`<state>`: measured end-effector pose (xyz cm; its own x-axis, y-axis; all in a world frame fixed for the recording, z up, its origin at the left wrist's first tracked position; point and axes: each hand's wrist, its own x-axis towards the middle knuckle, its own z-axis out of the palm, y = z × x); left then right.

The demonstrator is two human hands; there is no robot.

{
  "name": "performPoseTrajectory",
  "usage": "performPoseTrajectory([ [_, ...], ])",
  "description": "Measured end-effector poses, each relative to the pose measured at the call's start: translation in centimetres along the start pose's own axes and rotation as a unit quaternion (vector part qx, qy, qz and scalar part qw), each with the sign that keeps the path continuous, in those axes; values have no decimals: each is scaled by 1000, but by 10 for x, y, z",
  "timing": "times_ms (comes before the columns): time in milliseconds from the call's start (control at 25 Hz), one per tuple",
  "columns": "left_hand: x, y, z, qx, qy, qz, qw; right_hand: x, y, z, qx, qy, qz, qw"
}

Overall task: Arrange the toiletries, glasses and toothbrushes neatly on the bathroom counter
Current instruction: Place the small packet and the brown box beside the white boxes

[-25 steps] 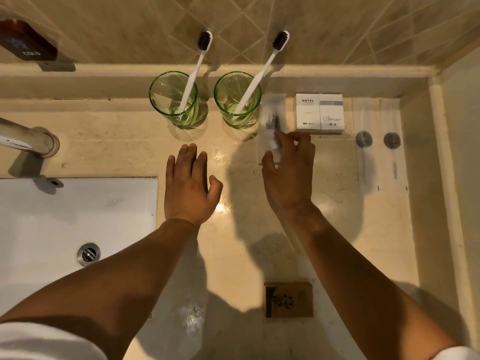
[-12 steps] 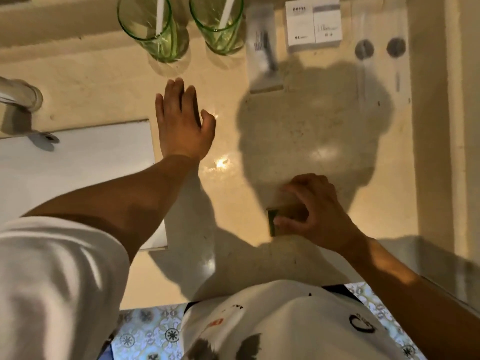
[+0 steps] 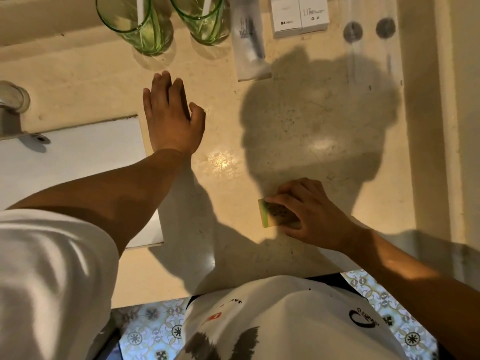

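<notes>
1. Bathroom counter (image 3: 298, 131): beige stone, with the white sink (image 3: 78, 157) set in at its left.
2. Two green glasses (image 3: 135, 24) stand at the back edge, side by side.
3. Left hand (image 3: 171, 120) rests flat on the counter, fingers straight.
4. Right hand (image 3: 309, 211) curls round a small brown packet (image 3: 275, 213) near the front edge.
5. White boxes (image 3: 298, 14) sit at the back right, beside a clear sachet (image 3: 249, 40).
</notes>
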<state>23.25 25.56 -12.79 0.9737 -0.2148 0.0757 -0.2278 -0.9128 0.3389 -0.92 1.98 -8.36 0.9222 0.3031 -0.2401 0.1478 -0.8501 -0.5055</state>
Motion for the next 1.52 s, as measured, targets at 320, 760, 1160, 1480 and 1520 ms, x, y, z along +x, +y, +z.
performPoseTrajectory([
  [320, 4, -1, 3, -12, 23, 7, 1000, 84, 31, -60, 106, 104, 66, 987],
  [760, 5, -8, 11, -14, 16, 2, 1000, 224, 112, -176, 25, 247, 86, 965],
  [1160, 5, -8, 13, -17, 37, 11, 999, 242, 137, -180, -25, 195, 87, 977],
  [1480, 5, -10, 15, -13, 35, 11, 999, 244, 140, -176, 0, 198, 93, 976],
  [1520, 5, -10, 16, -13, 36, 12, 999, 243, 140, -175, 4, 200, 95, 975],
])
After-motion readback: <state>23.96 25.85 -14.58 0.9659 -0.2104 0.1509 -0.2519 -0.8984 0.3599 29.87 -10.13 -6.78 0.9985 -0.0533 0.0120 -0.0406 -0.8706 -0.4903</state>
